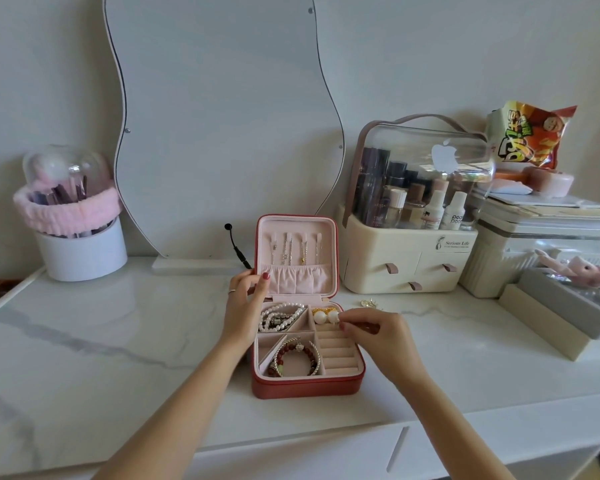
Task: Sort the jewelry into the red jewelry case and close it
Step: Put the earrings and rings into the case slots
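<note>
The red jewelry case (305, 386) lies open on the marble top, its pink lid (297, 282) upright with several thin necklaces hanging inside. A pearl strand (279, 317) fills the back-left compartment. Beaded bracelets (297, 356) lie in the front one. Two pearl earrings (325, 317) sit in the back-right compartment. My left hand (245, 306) holds the lid's left edge. My right hand (378, 336) pinches at the right pearl earring, fingertips over the ring rolls (335, 351). A small gold piece (369, 303) lies on the table behind my right hand.
A cream cosmetic organiser (409, 268) with drawers stands right of the case. A wavy mirror (222, 133) leans on the wall behind. A white brush pot (82, 249) with a pink band stands at left. Grey and cream boxes (561, 317) lie at right.
</note>
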